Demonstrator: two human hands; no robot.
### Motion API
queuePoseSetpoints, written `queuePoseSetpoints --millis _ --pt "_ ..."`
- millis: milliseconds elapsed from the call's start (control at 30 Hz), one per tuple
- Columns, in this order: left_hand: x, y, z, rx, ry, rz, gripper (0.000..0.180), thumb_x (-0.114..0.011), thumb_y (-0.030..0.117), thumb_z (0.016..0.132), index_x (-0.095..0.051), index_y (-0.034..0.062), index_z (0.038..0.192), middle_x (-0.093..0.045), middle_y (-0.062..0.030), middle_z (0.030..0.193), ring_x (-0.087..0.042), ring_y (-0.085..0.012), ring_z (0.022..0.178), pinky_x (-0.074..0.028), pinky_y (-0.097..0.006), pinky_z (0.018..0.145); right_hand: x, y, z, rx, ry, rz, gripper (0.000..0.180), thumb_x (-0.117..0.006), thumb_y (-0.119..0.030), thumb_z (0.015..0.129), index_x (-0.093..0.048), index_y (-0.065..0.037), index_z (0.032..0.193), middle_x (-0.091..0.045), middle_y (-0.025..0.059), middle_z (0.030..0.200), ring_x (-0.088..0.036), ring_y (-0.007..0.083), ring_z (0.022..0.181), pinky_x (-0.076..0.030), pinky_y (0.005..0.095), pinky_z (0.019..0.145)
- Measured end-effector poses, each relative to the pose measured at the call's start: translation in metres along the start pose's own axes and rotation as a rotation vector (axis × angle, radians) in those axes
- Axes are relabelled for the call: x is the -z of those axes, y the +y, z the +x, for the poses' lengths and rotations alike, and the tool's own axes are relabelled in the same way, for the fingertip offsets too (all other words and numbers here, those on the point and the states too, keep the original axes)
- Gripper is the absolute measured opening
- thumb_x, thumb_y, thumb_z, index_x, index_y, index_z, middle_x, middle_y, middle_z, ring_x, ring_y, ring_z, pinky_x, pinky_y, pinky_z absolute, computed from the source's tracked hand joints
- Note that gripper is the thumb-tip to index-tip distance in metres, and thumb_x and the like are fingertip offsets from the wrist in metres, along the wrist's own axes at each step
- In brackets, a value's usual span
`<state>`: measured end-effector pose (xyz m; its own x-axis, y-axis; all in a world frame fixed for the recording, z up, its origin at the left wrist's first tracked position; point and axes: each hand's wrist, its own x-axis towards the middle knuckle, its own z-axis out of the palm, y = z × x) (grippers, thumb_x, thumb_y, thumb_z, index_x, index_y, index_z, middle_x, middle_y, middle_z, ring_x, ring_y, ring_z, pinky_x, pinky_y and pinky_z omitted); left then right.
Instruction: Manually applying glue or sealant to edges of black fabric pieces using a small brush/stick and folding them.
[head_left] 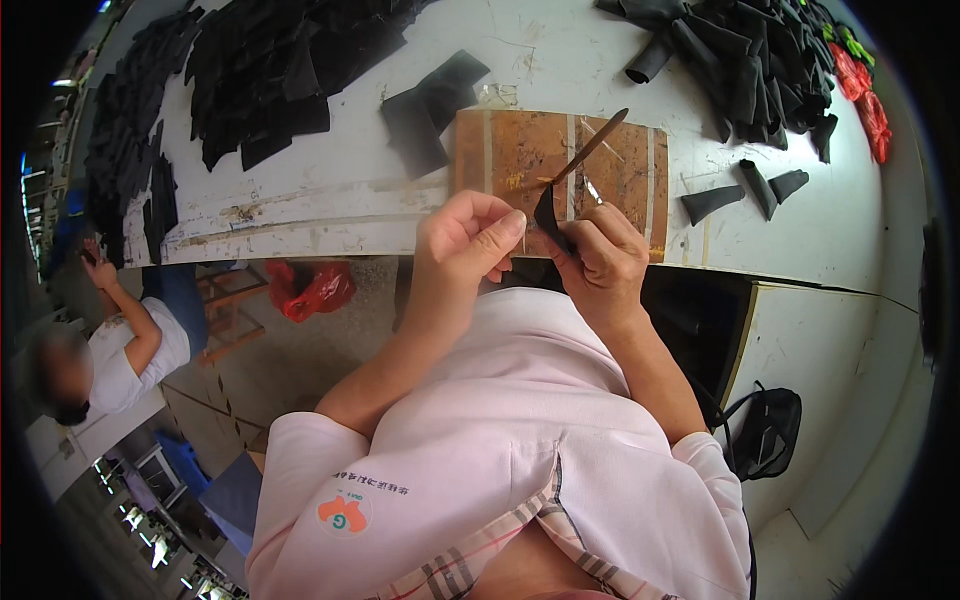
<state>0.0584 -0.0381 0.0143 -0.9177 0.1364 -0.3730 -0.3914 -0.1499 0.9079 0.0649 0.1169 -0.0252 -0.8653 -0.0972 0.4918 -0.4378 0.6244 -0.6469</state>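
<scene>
Jutting from right fingers (592, 240) is a black piece (548, 213)

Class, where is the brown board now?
In the head view, the brown board lies right of centre on the white table, left of small black pieces and partly hidden by the right hand.

Small black fabric piece (546, 212), curved and slanting, over the brown board (500, 150).

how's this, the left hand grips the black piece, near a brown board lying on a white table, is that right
Not quite: the hand is wrong. The head view shows the right hand, not the left hand, gripping the black piece, near a brown board lying on a white table.
</scene>
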Motion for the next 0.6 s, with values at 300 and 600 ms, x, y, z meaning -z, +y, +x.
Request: queuePoseSetpoints --millis 300,600 --pt "0.002 -0.001 0.001 0.138 -0.064 -0.026 0.018 -0.060 0.018 0.077 -0.055 0.0018 0.083 -0.054 -0.0005 0.067 -0.047 -0.0057 0.057 -0.037 -0.018 0.049 0.003 0.002 -0.003 0.160 -0.042 -0.125 0.023 -0.057 0.003 0.045 -0.055 -0.003 0.067 -0.044 0.0066 0.062 -0.043 0.0231 0.056 -0.034 0.0325 0.048" --pt "-0.001 -0.002 0.006 -0.057 -0.042 0.234 0.010 -0.057 0.009 0.076 -0.056 0.0011 0.082 -0.057 -0.0004 0.069 -0.051 -0.0041 0.058 -0.037 -0.017 0.048 0.003 0.012 0.002 0.289 -0.081 -0.289 0.016 -0.058 -0.007 0.048 -0.048 -0.007 0.060 -0.039 0.0031 0.063 -0.042 0.0184 0.058 -0.034 0.0300 0.050"
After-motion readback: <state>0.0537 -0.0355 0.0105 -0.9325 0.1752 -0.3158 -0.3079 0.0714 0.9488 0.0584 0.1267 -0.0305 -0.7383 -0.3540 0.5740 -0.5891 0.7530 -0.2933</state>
